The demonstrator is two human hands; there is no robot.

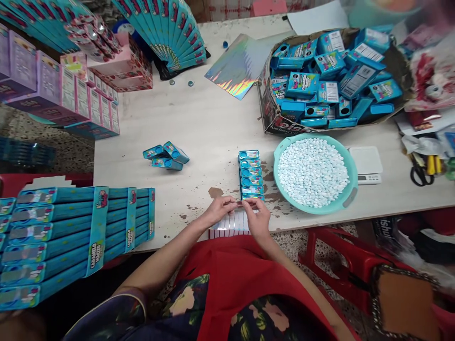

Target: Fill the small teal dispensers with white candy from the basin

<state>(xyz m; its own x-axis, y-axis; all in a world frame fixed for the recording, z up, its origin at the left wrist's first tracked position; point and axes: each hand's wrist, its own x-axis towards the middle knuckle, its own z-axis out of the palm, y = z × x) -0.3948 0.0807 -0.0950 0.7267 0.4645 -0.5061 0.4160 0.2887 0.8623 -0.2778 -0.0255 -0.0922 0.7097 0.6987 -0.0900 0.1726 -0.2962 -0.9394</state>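
Note:
My left hand and my right hand meet at the table's front edge, fingertips pinched together on something small and thin that I cannot make out. Just beyond them stands a column of small blue boxes, their narrow ends facing up. Under my fingers lies a sheet of silvery strips, partly covered by my hands. To the right of the column sits a mint-green bowl full of small white candies. Three more blue boxes stand on the left.
A cardboard box heaped with blue packets, a holographic sheet, a white scale and scissors are farther out. Stacked blue displays stand at the left; a red chair is at the right.

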